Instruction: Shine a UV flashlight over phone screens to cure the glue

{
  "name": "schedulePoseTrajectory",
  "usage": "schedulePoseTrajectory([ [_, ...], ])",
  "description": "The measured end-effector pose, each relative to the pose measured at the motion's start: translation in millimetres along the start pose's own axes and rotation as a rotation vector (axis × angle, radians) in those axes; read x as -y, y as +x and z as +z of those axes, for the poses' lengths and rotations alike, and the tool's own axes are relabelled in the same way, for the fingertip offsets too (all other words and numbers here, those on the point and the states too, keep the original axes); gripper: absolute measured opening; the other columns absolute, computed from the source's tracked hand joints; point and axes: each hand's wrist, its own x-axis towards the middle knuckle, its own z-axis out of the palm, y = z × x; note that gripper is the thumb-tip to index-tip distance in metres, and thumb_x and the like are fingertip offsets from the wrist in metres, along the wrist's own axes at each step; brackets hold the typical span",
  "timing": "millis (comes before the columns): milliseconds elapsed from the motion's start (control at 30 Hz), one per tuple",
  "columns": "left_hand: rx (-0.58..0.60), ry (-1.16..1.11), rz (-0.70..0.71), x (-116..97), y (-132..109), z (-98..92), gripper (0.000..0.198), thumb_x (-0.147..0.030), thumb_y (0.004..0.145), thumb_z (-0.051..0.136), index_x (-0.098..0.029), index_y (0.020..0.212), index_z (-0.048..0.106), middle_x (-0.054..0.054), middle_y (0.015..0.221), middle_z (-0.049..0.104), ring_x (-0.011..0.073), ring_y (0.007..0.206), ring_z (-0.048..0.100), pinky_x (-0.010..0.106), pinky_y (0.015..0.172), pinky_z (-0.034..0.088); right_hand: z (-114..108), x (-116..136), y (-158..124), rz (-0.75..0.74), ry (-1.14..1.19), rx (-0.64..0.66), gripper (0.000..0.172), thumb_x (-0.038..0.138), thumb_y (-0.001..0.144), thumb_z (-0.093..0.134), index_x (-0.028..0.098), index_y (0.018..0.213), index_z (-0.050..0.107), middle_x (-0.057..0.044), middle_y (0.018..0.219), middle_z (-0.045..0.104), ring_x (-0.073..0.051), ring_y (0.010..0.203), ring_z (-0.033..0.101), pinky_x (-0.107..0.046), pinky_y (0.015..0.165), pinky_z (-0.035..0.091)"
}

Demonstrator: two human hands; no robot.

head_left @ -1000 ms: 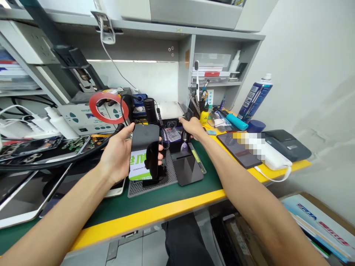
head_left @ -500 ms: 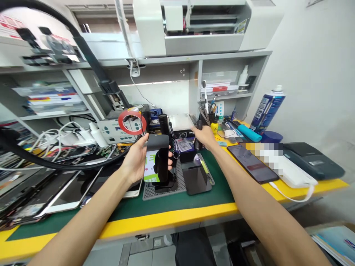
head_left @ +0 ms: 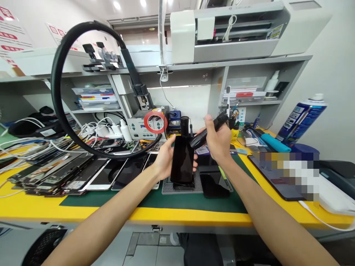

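My left hand (head_left: 166,159) is closed round a black phone (head_left: 182,162), thumb on its left edge and fingertips on its right. The phone is tilted, its dark glossy face towards me, above the grey perforated mat (head_left: 169,188). In my right hand (head_left: 219,138) is a black flashlight-shaped tool (head_left: 200,139), gripped with the thumb up. It slants down to the left, its lower end close to the phone's top right corner; I cannot tell whether they touch. Another dark phone or screen (head_left: 215,183) lies on the mat's right side, beside a yellow-green tool (head_left: 222,173).
Several phone screens and parts (head_left: 69,171) are spread to the left. A black hose (head_left: 55,77) arches over them beside a roll of red tape (head_left: 155,122). At right are a phone (head_left: 271,175), a blue spray can (head_left: 301,118) and a white cable (head_left: 318,218).
My right hand has brought the black tool from the back of the bench up to the phone. The phone's face has gone from bright reflections to dark. The view has shifted left.
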Motion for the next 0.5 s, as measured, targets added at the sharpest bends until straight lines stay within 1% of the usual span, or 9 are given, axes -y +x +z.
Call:
schedulePoseTrajectory([
  [200, -0.055, 0.048, -0.014, 0.4, -0.2, 4.2, 0.074, -0.064, 0.096, 0.029, -0.004, 0.101, 0.072, 0.020, 0.096, 0.072, 0.0340, 0.081, 0.072, 0.052, 0.083, 0.056, 0.0, 4.4, -3.8, -0.020, 0.022, -0.022, 0.045, 0.066, 0.083, 0.064, 0.023, 0.071, 0.056, 0.000, 0.058, 0.067, -0.015, 0.036, 0.055, -0.027, 0.031, 0.045],
  [267, -0.070, 0.054, -0.026, -0.2, -0.5, 5.2, 0.076, -0.065, 0.095, 0.028, -0.003, 0.104, 0.071, 0.021, 0.097, 0.072, 0.0352, 0.083, 0.071, 0.052, 0.085, 0.055, -0.9, 5.9, -2.7, -0.030, 0.030, -0.038, 0.044, 0.065, 0.083, 0.065, 0.023, 0.072, 0.057, 0.001, 0.058, 0.067, -0.015, 0.037, 0.056, -0.027, 0.032, 0.046],
  [367, -0.065, 0.048, -0.040, 0.5, -0.7, 6.5, 0.076, -0.065, 0.095, 0.029, -0.002, 0.107, 0.071, 0.022, 0.099, 0.072, 0.0366, 0.085, 0.071, 0.053, 0.087, 0.054, -1.9, 7.8, -0.3, -0.053, 0.043, -0.071, 0.043, 0.064, 0.084, 0.065, 0.022, 0.074, 0.059, 0.001, 0.059, 0.068, -0.017, 0.046, 0.063, -0.026, 0.039, 0.050],
  [433, -0.050, 0.040, -0.048, 1.7, -0.3, 6.7, 0.076, -0.065, 0.095, 0.029, -0.002, 0.106, 0.071, 0.022, 0.100, 0.071, 0.0368, 0.085, 0.071, 0.054, 0.087, 0.053, -2.5, 8.7, 1.3, -0.060, 0.051, -0.086, 0.044, 0.064, 0.084, 0.064, 0.021, 0.075, 0.059, 0.001, 0.058, 0.067, -0.017, 0.046, 0.064, -0.026, 0.039, 0.050],
  [500, -0.035, 0.037, -0.049, 2.7, 0.5, 6.0, 0.075, -0.065, 0.095, 0.030, -0.002, 0.104, 0.070, 0.022, 0.099, 0.071, 0.0366, 0.085, 0.070, 0.054, 0.087, 0.053, -3.3, 9.8, 2.7, -0.062, 0.057, -0.091, 0.044, 0.064, 0.084, 0.064, 0.021, 0.077, 0.059, 0.002, 0.056, 0.066, -0.016, 0.042, 0.060, -0.026, 0.036, 0.048],
])
